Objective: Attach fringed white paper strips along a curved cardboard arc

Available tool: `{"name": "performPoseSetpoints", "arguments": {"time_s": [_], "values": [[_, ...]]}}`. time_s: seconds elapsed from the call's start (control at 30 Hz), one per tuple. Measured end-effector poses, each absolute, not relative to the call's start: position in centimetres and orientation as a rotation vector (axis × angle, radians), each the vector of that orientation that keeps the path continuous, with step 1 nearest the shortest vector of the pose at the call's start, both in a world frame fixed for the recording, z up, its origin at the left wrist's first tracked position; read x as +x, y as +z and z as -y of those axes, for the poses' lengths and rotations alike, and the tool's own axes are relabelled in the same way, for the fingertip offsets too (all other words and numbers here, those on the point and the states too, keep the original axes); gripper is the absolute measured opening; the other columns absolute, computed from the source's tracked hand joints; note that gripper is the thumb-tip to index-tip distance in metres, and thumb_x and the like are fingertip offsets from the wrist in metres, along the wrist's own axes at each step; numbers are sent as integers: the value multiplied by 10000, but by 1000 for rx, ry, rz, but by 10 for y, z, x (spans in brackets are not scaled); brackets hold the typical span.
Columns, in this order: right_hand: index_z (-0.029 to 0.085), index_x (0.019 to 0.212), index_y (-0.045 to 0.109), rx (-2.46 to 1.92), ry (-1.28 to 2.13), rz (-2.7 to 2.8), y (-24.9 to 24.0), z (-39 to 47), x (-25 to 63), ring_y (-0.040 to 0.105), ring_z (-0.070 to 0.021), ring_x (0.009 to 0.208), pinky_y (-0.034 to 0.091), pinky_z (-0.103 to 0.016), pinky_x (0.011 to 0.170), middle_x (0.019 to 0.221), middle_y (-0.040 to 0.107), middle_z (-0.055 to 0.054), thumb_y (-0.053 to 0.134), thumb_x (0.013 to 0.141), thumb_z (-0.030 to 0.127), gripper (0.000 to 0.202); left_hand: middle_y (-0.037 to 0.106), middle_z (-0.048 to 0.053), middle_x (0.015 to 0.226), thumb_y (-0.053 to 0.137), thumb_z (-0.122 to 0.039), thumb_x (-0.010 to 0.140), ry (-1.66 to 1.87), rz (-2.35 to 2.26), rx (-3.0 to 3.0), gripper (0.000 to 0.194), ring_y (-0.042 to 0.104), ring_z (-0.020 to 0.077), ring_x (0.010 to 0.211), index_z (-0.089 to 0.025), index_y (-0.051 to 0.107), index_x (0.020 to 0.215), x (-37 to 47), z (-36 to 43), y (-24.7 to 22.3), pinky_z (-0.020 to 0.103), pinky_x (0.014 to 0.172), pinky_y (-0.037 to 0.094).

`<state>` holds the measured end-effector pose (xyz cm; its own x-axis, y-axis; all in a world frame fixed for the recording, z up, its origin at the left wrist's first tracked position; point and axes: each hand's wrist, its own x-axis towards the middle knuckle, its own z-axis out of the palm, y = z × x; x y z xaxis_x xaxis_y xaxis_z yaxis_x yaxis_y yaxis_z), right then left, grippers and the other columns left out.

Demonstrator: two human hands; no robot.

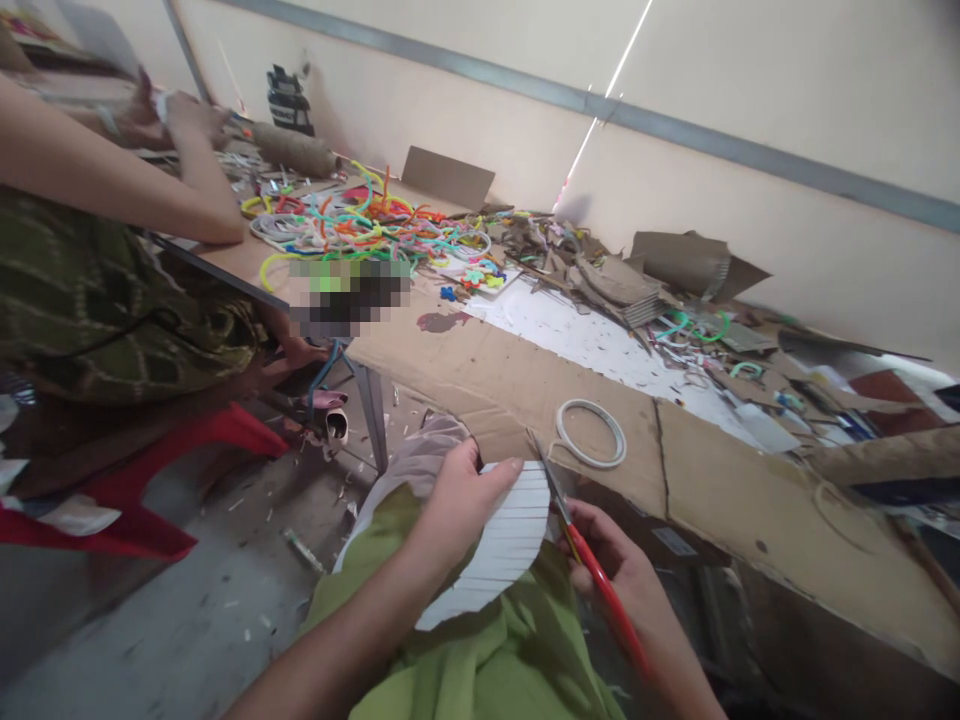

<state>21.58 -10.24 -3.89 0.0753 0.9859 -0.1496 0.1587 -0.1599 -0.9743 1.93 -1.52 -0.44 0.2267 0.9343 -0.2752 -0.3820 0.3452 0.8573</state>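
Observation:
My left hand (469, 495) grips a white, rounded piece of card (502, 550) marked with several parallel lines, its thumb pressed on the upper part. The card is over my lap, above green cloth. My right hand (611, 560) is closed round red-handled scissors (600, 585), whose blades point up and left along the card's upper right edge. The blades look slightly parted. A white ring of tape (591, 433) lies on the cardboard-covered table (720, 480) just beyond the scissors.
Colourful pipe cleaners (367, 225) are heaped at the table's back left; cardboard scraps (615, 285) line the wall. Another person's arm (202, 185) rests at the left corner. A red plastic stool (142, 500) stands below it, with paper bits on the floor.

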Motion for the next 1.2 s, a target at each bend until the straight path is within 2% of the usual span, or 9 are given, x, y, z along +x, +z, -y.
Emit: {"name": "performPoseSetpoints", "arguments": {"time_s": [0.13, 0.3, 0.47, 0.67, 0.83, 0.93, 0.97, 1.07, 1.2], "values": [[290, 1141, 715, -1500, 1245, 1101, -53, 104, 214, 645, -251, 808, 532, -305, 619, 973, 713, -71, 902, 604, 525, 615, 814, 102, 983, 793, -299, 710, 1015, -912, 718, 298, 738, 257, 853, -151, 749, 964, 18, 14, -3, 349, 775, 566], [289, 1198, 659, -1277, 1369, 1149, -61, 107, 213, 532, -172, 598, 431, -274, 490, 859, 618, -35, 772, 608, 805, 793, 802, 72, 900, 791, -316, 727, 1039, -1016, 753, 249, 715, 226, 765, -164, 725, 913, 9, 10, -4, 322, 717, 543], [356, 1314, 621, -1294, 1479, 1214, -35, 120, 211, 613, -230, 809, 531, -352, 731, 1044, 651, -55, 644, 784, 796, 689, 808, 90, 1012, 788, -311, 744, 1109, -996, 759, 273, 734, 252, 907, -165, 729, 966, 3, 4, -7, 332, 801, 546], [346, 1201, 658, -1243, 1505, 1126, -40, 129, 211, 649, -231, 700, 506, -345, 589, 1001, 685, -72, 609, 628, 943, 829, 801, 107, 1131, 799, -316, 745, 1128, -982, 746, 330, 735, 280, 1018, -170, 729, 1033, 1, 0, -10, 370, 899, 541], [286, 1290, 633, -1395, 1126, 1149, -19, 133, 260, 689, -272, 748, 543, -355, 610, 1059, 724, -127, 759, 653, 777, 814, 799, 105, 1128, 805, -341, 750, 1126, -946, 753, 359, 727, 278, 1028, -168, 724, 1054, -1, 0, -10, 376, 918, 537], [290, 1318, 618, -1871, 789, 1168, 12, 127, 298, 718, -327, 944, 580, -436, 841, 1109, 726, -117, 804, 703, 661, 743, 801, 87, 1068, 782, -382, 772, 1123, -919, 752, 339, 721, 271, 1007, -180, 726, 1038, -1, 2, -8, 378, 915, 536], [297, 1365, 598, -2007, 643, 1226, 20, 123, 309, 697, -356, 1064, 556, -469, 926, 1182, 710, -120, 798, 719, 645, 760, 800, 75, 1018, 764, -385, 783, 1114, -927, 759, 291, 719, 266, 982, -188, 725, 994, -1, 3, -7, 374, 904, 537], [263, 1434, 578, -2209, 304, 1413, 30, 103, 335, 707, -389, 1057, 562, -517, 901, 1319, 639, -168, 710, 769, 663, 787, 766, 36, 897, 689, -331, 807, 1062, -982, 812, 118, 697, 244, 917, -220, 680, 844, -3, 4, -7, 345, 866, 530], [188, 1303, 690, -2199, 46, 1630, 23, 83, 353, 648, -474, 1131, 489, -619, 950, 1187, 693, -199, 539, 854, 666, 673, 736, 18, 1014, 625, -242, 805, 969, -966, 964, 136, 652, 232, 1029, -226, 653, 937, -8, 3, -10, 322, 927, 491]]}}
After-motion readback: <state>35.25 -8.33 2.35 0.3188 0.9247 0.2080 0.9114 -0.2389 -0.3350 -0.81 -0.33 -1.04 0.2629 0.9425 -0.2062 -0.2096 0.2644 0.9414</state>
